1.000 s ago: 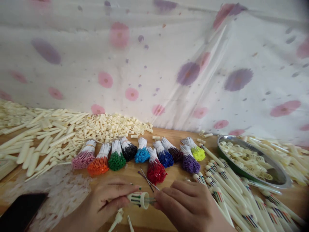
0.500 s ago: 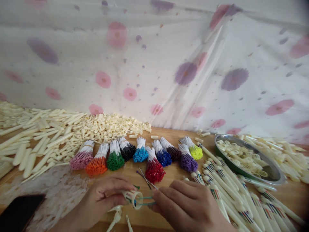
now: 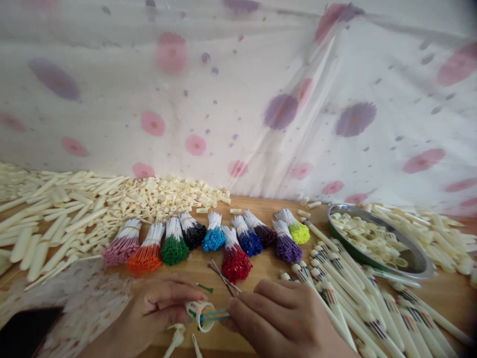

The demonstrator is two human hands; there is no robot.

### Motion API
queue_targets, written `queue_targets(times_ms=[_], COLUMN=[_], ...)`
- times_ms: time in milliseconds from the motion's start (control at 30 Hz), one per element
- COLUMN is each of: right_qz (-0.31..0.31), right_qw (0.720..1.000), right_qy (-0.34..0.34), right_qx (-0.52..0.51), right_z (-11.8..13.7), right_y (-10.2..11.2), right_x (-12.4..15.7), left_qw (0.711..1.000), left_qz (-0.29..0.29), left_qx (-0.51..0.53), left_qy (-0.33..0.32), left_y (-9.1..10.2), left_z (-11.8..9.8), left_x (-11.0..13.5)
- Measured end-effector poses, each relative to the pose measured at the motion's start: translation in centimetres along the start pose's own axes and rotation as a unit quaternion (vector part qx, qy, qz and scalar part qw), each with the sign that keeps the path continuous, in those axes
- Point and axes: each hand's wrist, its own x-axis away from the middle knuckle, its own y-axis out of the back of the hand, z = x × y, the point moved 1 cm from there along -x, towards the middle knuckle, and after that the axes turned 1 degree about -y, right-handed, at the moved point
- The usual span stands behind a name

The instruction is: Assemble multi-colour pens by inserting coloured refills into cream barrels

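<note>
My left hand (image 3: 158, 306) is closed around a short cream pen sleeve (image 3: 194, 312) with coloured slots, its round open end facing right. In my right hand (image 3: 279, 313) are thin blue tweezers (image 3: 219, 314), gripped between thumb and fingers. Their two prongs reach into the sleeve's opening, where some blue shows; the tips are hidden inside. Just above the sleeve lies a green-tipped piece (image 3: 204, 288). Loose refills (image 3: 224, 277), one white and one dark, lie crossed beyond my hands. Cream plastic parts (image 3: 175, 340) rest below the sleeve.
Bundles of refills in several colours, such as the red bundle (image 3: 236, 261), stand in a row across the wooden table. Cream pen parts (image 3: 67, 214) pile up at left. Multicolour pens (image 3: 357, 293) and a metal dish (image 3: 425, 271) of rings are at right. A dark phone-like slab (image 3: 30, 330) lies front left.
My right hand has moved slightly left, and less of the tweezers shows outside the sleeve. The whole view has shifted a little. Both hands keep their hold.
</note>
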Motion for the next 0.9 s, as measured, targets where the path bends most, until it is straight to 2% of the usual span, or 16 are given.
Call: queue_targets(times_ms=[200, 467, 567, 667, 833, 900], right_qz=[-0.029, -0.013, -0.014, -0.033, -0.027, -0.041], right_qw=[0.999, 1.0, 1.0, 0.999, 1.0, 0.999], right_qy=[0.008, 0.006, 0.006, 0.011, 0.011, 0.015], right_qx=[-0.013, -0.01, -0.006, -0.005, -0.008, -0.013], right_z=[-0.08, -0.15, -0.02, 0.05, -0.1, -0.16], right_y=[-0.17, -0.09, -0.18, -0.18, -0.35, -0.42], right_x=[0.15, 0.12, 0.1, 0.08, 0.21, 0.29], left_qw=[1.0, 1.0, 1.0, 0.999, 0.998, 0.996], left_qz=[-0.014, 0.011, 0.003, 0.0, 0.004, 0.008], left_qx=[0.013, 0.01, 0.02, 0.039, 0.052, 0.062], left_qy=[0.004, 0.017, 0.015, 0.029, 0.034, 0.056], left_y=[0.0, 0.05, -0.09, -0.25, -0.2, -0.11], left_z=[-0.06, 0.07, 0.21, 0.32, 0.38, 0.68], left_x=[-0.03, 0.19, 0.25, 0.28, 0.33, 0.5])
